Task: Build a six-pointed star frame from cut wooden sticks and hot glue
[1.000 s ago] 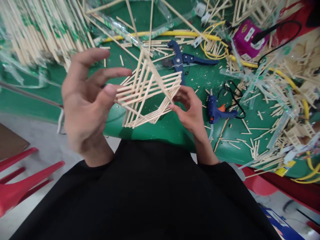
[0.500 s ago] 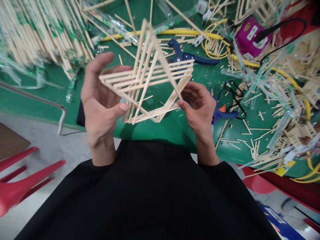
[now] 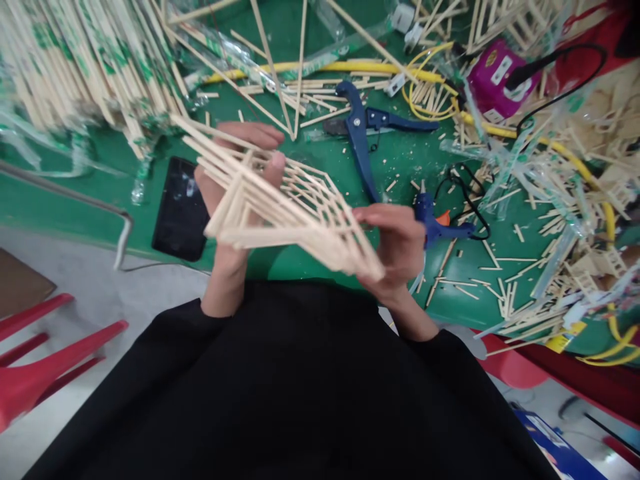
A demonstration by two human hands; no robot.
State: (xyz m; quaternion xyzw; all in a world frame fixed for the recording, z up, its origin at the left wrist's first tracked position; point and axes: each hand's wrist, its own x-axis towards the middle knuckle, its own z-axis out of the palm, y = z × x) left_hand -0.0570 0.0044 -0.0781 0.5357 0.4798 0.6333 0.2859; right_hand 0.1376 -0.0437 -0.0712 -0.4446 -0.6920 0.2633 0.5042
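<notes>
The left hand (image 3: pixel 209 191), half open, curls behind the stick frame (image 3: pixel 270 237), its hold unclear; the frame hangs between both hands, slanting lengthwise down to the right hand (image 3: pixel 400 243), whose bent fingers grip that end. Beyond: red stool (image 3: pixel 60 367), then phone (image 3: pixel 177 213) and glue gun (image 3: pixel 427 223) on the green table (image 3: pixel 405 150).

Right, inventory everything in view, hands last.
Stick frame: one, pale, centre
Cutter: one, blue, behind frame
Glue gun: one, blue, right
Flat device: one, black, left
Stick bundles: several, pale, far left
Loose sticks: many, pale, right and back
Plastic wrap: scraps, translucent, both sides
Plugged box: one, purple, back right
Cables: several, yellow, back right
Table: one, green, beneath
Seat: one, red, lower left
Left hand: one, bare, frame's left
Right hand: one, bare, frame's right
</notes>
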